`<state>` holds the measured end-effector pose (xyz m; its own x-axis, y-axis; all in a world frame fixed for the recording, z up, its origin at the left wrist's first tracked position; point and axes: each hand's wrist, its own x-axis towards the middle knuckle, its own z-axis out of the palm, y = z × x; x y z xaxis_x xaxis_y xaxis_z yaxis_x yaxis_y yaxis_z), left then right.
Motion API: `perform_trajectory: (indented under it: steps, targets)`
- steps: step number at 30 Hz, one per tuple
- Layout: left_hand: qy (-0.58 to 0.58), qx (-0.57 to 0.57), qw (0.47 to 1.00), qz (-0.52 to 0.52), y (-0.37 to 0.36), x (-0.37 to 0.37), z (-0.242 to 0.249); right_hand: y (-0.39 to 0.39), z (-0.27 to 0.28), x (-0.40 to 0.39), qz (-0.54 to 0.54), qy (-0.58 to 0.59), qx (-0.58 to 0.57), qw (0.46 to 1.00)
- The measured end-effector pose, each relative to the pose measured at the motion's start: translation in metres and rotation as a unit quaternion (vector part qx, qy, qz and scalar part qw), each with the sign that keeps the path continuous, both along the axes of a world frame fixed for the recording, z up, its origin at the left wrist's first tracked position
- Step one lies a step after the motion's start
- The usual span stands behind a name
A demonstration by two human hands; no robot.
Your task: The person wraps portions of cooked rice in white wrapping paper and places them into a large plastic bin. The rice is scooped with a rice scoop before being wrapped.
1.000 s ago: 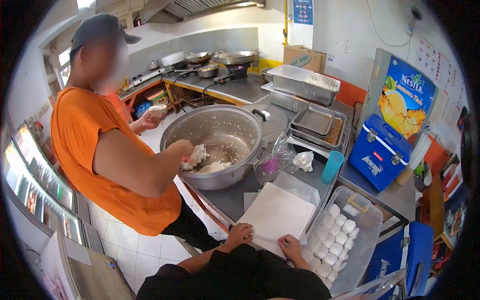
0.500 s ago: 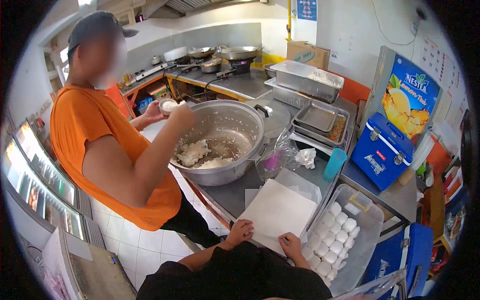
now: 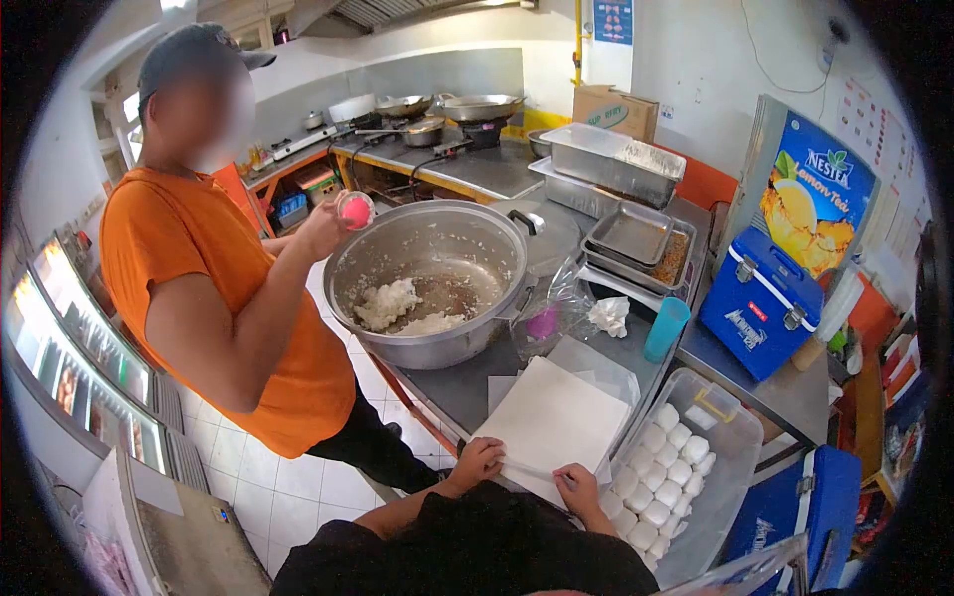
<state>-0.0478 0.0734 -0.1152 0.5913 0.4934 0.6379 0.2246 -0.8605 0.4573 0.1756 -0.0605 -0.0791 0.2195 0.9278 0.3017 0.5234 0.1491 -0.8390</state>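
A stack of white paper sheets (image 3: 561,412) lies on the dark counter in front of me. My left hand (image 3: 479,462) rests at its lower left edge with fingers curled; whether they pinch a sheet is too small to tell. At the lower right edge, my right hand (image 3: 578,490) is closed on the paper's edge. Beyond the stack stands a large metal pot (image 3: 467,343) with clumps of white rice (image 3: 388,304) inside. To the right, a clear plastic tub (image 3: 730,467) holds several white wrapped bundles (image 3: 656,487).
A co-worker in an orange shirt (image 3: 234,298) stands left of the pot, holding a small cup (image 3: 355,210) near its rim. A blue tumbler (image 3: 666,329), crumpled tissue (image 3: 609,315), metal trays (image 3: 631,233) and a blue cooler (image 3: 760,303) are to the right.
The co-worker's arm has drawn back from over the pot, and a cup with a pink inside now shows at its left rim. My hands have barely moved.
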Motion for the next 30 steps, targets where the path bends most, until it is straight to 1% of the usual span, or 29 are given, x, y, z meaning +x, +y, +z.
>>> perform_trajectory:
  steps: [3,6,14,18,20,22,24,27,29,30]
  targets:
    - [0.001,-0.003,1.000,0.002,0.000,0.000,0.001,0.000,0.000,0.001,0.002,-0.023,0.009,1.000]
    - [-0.004,-0.007,1.000,-0.001,0.001,0.001,-0.003,-0.002,0.005,0.001,0.005,-0.009,-0.024,1.000]
    - [0.001,-0.023,1.000,0.010,-0.001,-0.001,-0.008,-0.002,0.006,0.001,0.010,-0.019,-0.016,1.000]
    - [0.001,-0.006,1.000,-0.010,0.002,-0.001,-0.013,-0.002,0.001,0.002,0.007,-0.040,-0.015,0.999]
    - [-0.012,0.009,1.000,0.004,0.000,0.000,-0.005,-0.001,0.004,0.001,0.005,-0.030,-0.015,0.999]
    - [-0.015,0.000,1.000,0.005,-0.002,-0.002,-0.008,-0.003,0.004,-0.001,0.005,-0.022,-0.016,1.000]
    - [-0.025,-0.005,1.000,0.002,0.000,0.001,-0.008,-0.002,0.002,0.001,0.016,-0.024,0.026,0.999]
    - [-0.002,-0.026,1.000,-0.005,0.004,-0.003,-0.004,-0.002,0.003,0.001,0.019,-0.035,0.038,0.999]
    - [0.067,-0.027,0.997,-0.020,0.004,-0.008,0.013,0.000,-0.003,0.001,0.020,-0.044,0.027,0.998]
    - [0.069,-0.033,0.997,0.010,0.000,-0.008,0.025,-0.001,-0.005,0.002,0.024,-0.050,0.016,0.998]
